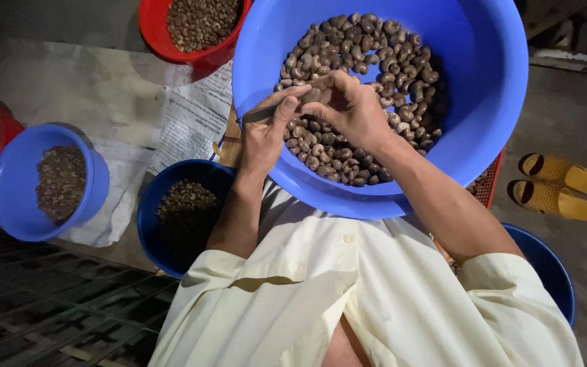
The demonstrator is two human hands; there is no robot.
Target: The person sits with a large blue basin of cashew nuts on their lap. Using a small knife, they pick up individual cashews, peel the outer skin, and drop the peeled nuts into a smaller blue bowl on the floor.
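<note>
A large blue basin [484, 102] rests on my lap, holding several brown, curved nuts [375, 75] in their shells. Both hands meet over the nuts at the basin's left side. My left hand [265, 132] grips a thin metal blade [256, 114] that points left. My right hand [349, 107] pinches a single nut [312, 94] with its fingertips, right against the left thumb. My cream shirt sleeves fill the bottom of the view.
A dark blue bucket [154, 231] with nuts sits under my left forearm. A lighter blue bucket [8, 197] stands at the left and a red bowl [154, 30] of nuts at the top. Paper sheets [191, 115] cover the floor. Yellow sandals [558, 183] lie at the right, another blue basin [552, 272] below them.
</note>
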